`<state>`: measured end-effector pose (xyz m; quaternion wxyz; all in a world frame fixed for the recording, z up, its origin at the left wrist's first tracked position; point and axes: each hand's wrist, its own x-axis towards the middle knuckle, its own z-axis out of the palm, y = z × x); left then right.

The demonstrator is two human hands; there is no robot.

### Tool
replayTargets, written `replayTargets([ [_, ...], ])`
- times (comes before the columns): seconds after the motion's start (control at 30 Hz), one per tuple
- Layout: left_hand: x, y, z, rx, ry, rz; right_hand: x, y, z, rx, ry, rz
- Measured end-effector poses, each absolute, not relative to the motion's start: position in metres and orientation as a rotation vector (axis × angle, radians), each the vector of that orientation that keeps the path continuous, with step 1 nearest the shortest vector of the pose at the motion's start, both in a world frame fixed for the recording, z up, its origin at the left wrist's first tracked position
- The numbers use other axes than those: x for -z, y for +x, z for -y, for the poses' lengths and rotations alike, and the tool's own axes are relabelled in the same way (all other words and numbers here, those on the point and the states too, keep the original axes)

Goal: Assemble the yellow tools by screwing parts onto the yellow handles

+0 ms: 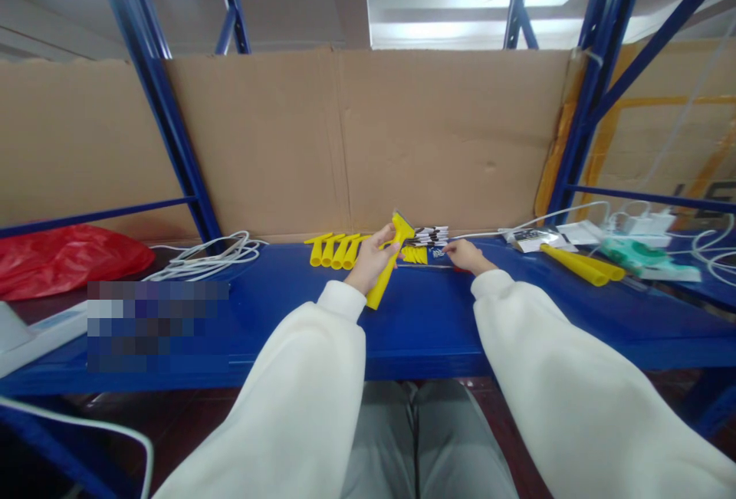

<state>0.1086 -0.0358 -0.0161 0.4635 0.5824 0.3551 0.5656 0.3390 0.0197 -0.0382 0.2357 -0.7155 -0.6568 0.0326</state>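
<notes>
My left hand (372,260) is wrapped round a yellow scraper (381,284), its wide flat head pointing up and away and its round handle towards me. My right hand (464,255) is at the small silvery pieces (438,252), which look like screws, with its fingers pinched together. Whether a piece is between those fingertips is too small to tell. Between my hands lie a stack of small yellow parts (415,255) and a pile of white-and-dark strips (431,236). Left of my left hand, several yellow scraper handles (332,252) stand in a row.
Two yellow cone-shaped handles (580,265) lie on the right of the blue shelf (287,323), near a green-and-white package (638,254) and white cables. Coiled white cable (207,257) and a red bag (74,257) are at the left. A cardboard sheet (402,139) closes off the back.
</notes>
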Motion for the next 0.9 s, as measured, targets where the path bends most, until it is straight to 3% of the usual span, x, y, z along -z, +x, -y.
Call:
replayTargets([
  [0.37,0.01,0.109,0.049,-1.016,1.07,-1.022,0.034,0.327,-0.012,-0.009,-2.035,1.947],
  [0.9,0.017,0.106,0.04,-0.934,1.103,-0.968,0.029,0.322,-0.011,0.02,-2.084,1.984],
])
